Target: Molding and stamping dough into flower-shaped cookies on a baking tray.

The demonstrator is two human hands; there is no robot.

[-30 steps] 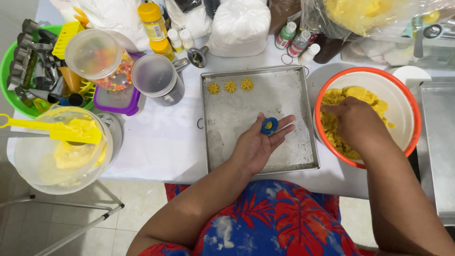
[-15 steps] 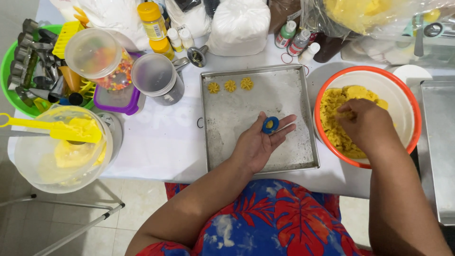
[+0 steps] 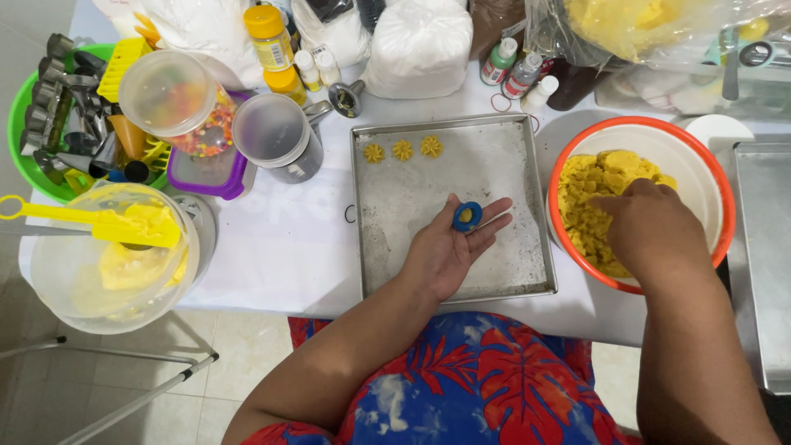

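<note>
- L hand (image 3: pixel 445 251) lies palm-up over the tray (image 3: pixel 387 255), fingers loosely spread, w/ a small blue ring mould (image 3: pixel 466 216) resting on the fingertips; yellow dough shows in its centre.
- R hand (image 3: pixel 647 227) is down in the orange bowl (image 3: pixel 715 194), fingers bunched into the dough (image 3: pixel 589 206); prob. pinching off a bit, but fingertips are hidden so can't tell for sure.
- Done so far: 3 shaped cookies (image 3: pixel 402 150) in a row at the tray's far-left corner, near each other but apart.
- Left: rest of tray bare metal, bowl holds plenty of dough, so I'd judge it's early on.
- Around: clear tub w/ yellow spatula (image 3: pixel 107 224) far left, green basket of cutters (image 3: pixel 25 156), sprinkles jar (image 3: pixel 177 103), small bottles at the back of the white surface (image 3: pixel 272 264).
</note>
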